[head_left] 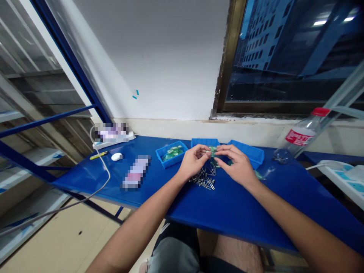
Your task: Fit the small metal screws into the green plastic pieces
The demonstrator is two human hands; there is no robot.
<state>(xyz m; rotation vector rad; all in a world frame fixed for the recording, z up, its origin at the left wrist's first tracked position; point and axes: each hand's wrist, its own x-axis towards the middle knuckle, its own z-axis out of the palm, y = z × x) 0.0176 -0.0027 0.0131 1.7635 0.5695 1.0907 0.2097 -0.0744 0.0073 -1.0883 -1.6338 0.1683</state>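
Both of my hands meet over the blue table [233, 212]. My left hand [193, 161] and my right hand [237, 163] are closed in pinches on a small green part [212, 151] held between their fingertips. Right below them lies a loose pile of small metal pins [205, 180]. Behind my hands stand three blue trays: the left tray [170, 153] holds several green parts, the middle tray [204, 142] is half hidden by my fingers, and the right tray [250, 151] is partly behind my right hand.
A clear plastic bottle [300, 138] with a red cap lies tilted at the right. On the left of the table are a white power strip [113, 141] with a cable, a yellow pen [98, 155], a white oval object [116, 156] and a blurred flat item [135, 172]. Metal shelving [34, 125] stands at the left.
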